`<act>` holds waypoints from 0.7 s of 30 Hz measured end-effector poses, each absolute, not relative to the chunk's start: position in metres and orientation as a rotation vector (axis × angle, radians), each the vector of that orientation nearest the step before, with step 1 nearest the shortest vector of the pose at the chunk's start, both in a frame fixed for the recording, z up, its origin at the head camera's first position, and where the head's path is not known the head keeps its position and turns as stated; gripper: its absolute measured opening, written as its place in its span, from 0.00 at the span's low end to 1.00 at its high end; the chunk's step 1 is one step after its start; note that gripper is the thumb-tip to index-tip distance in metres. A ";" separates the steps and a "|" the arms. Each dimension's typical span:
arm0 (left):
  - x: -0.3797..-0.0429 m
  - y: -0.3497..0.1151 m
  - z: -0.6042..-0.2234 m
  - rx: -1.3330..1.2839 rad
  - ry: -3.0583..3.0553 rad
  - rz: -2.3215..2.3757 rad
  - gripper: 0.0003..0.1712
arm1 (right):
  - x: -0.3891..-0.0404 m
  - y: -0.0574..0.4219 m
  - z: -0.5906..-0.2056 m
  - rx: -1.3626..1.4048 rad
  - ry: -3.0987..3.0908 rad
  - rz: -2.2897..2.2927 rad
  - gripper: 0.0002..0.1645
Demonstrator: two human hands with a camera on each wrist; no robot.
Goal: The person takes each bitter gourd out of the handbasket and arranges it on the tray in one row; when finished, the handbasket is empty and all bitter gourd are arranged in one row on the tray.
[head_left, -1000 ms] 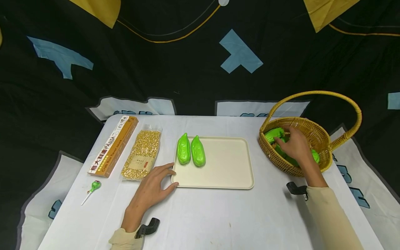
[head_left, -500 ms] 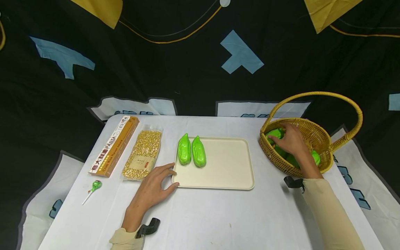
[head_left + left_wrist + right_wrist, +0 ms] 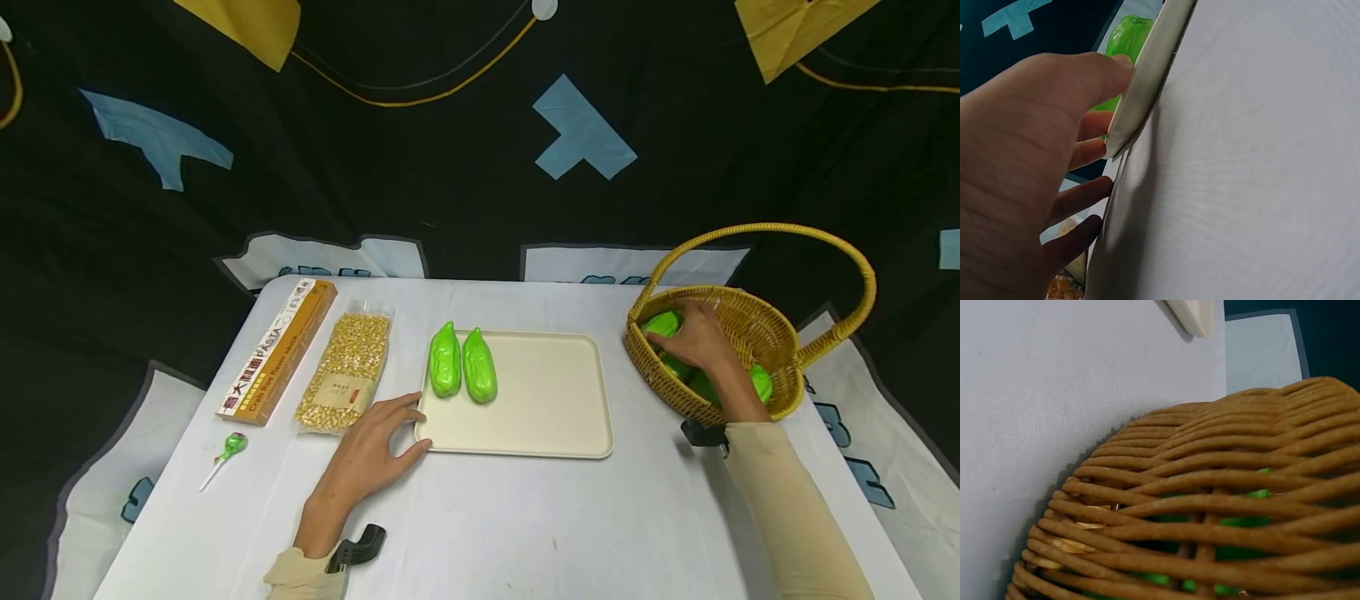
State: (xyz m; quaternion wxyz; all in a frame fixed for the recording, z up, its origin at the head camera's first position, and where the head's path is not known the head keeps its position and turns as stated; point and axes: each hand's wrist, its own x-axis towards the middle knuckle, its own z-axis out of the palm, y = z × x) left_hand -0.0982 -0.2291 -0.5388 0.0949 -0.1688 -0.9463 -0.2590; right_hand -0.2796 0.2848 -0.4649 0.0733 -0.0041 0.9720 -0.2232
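Observation:
My left hand rests at the front left corner of a cream tray, thumb and fingers spread and touching its rim. In the left wrist view the thumb lies on the tray's edge. Two shiny green peppers lie side by side on the tray's left part. My right hand reaches into a wicker basket, thumb and fingers around a green pepper at its left side. The fingertips are partly hidden. More green peppers lie beneath the hand and wrist.
On the left are a pasta box, a bag of corn kernels and a green-wrapped lollipop. The basket's tall handle arches over it. A white cloth covers the table.
My right hand has shifted slightly left and deeper into the basket, with its thumb and fingers coming around the pepper there. My left hand stays at the tray corner.

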 end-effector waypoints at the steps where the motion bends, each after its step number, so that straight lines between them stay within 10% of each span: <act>1: -0.098 -0.229 -0.539 -0.501 -2.804 -0.768 0.21 | -0.281 0.285 -0.465 -0.012 2.912 -0.669 0.58; 21: -0.098 -0.229 -0.539 -0.503 -2.800 -0.769 0.21 | -0.289 0.301 -0.470 -0.175 2.780 -0.710 0.61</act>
